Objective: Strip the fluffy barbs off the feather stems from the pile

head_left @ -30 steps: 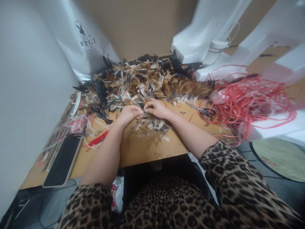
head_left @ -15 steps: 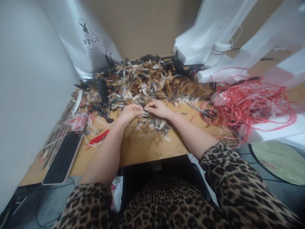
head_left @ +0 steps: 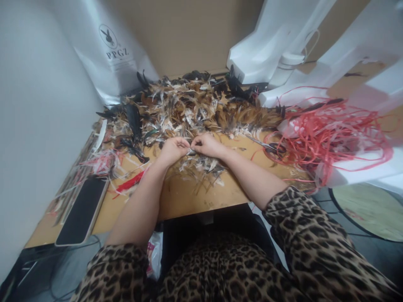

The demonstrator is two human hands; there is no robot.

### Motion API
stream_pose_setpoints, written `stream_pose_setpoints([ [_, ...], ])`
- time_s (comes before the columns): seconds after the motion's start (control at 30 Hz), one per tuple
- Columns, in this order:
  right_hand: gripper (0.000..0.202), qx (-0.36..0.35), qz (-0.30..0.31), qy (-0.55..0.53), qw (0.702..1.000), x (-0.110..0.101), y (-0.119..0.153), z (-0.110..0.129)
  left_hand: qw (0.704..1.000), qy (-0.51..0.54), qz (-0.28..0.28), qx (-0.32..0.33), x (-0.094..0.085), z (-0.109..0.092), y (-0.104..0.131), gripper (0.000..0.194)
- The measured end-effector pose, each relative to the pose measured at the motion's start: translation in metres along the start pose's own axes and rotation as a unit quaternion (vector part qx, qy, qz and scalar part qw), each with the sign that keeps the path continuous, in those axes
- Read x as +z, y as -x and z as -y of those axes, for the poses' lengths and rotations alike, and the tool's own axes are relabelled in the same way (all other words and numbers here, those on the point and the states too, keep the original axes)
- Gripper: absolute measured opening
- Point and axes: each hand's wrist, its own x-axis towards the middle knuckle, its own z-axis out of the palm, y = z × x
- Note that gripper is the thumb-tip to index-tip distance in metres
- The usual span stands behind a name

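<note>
My left hand [head_left: 176, 149] and my right hand [head_left: 206, 144] meet with their fingertips nearly touching, both closed in a pinch. Between them shows a small pale bit that looks like a feather; the fingers hide most of it. Just below the hands lies a small heap of loose grey and brown feathers [head_left: 201, 167] on the tabletop [head_left: 182, 197]. Beyond them spreads a large pile of brown, white and black feathers [head_left: 189, 100].
Scissors [head_left: 267, 146] lie to the right beside a tangle of red and pink plastic ribbon [head_left: 333, 138]. A phone [head_left: 82, 209] rests at left near a red feather bundle [head_left: 130, 181] and pink strips [head_left: 102, 161]. A lidded bottle [head_left: 285, 69] stands back right, by white bags.
The fingertips have shifted slightly against each other, and the right fingers are curled a little more. Both hands stay in the same place; the view has tilted slightly.
</note>
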Motion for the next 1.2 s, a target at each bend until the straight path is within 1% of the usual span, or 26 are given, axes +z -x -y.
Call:
stream_pose_setpoints([
  [0.1,0.015,-0.004,0.009,0.008,1.000,0.000,-0.001,0.001,0.995,-0.091,-0.015,0.043,-0.001,-0.001,0.001,0.011],
  [0.23,0.015,-0.004,0.013,0.012,1.000,0.000,-0.001,0.003,0.969,-0.226,-0.031,0.099,-0.002,-0.005,0.004,0.014],
  [0.37,0.015,0.004,0.014,0.012,1.000,0.001,-0.002,0.003,0.945,-0.288,-0.042,0.150,-0.001,-0.004,0.002,0.017],
  [0.53,0.016,0.029,0.004,0.008,1.000,0.000,-0.003,0.004,0.925,-0.331,-0.063,0.176,0.001,0.002,-0.002,0.018],
  [0.63,0.016,0.036,-0.005,0.001,0.999,0.000,-0.003,0.005,0.913,-0.360,-0.073,0.177,0.001,0.005,-0.004,0.019],
  [0.73,0.015,0.036,-0.008,-0.003,0.999,0.002,-0.003,0.005,0.907,-0.376,-0.072,0.173,0.001,0.007,-0.005,0.019],
  [0.9,0.014,0.034,-0.026,-0.016,0.999,0.004,-0.004,0.001,0.913,-0.365,-0.081,0.164,0.001,0.006,-0.005,0.015],
  [1.0,0.020,0.030,-0.042,-0.028,0.998,0.005,-0.004,-0.001,0.919,-0.349,-0.085,0.160,0.000,0.002,-0.004,0.012],
  [1.07,0.022,0.025,-0.041,-0.036,0.998,0.006,-0.004,-0.003,0.923,-0.341,-0.085,0.157,0.000,-0.001,-0.003,0.010],
  [1.2,0.016,0.017,-0.035,-0.049,0.998,0.006,-0.003,-0.002,0.927,-0.334,-0.084,0.147,-0.001,-0.005,-0.001,0.010],
])
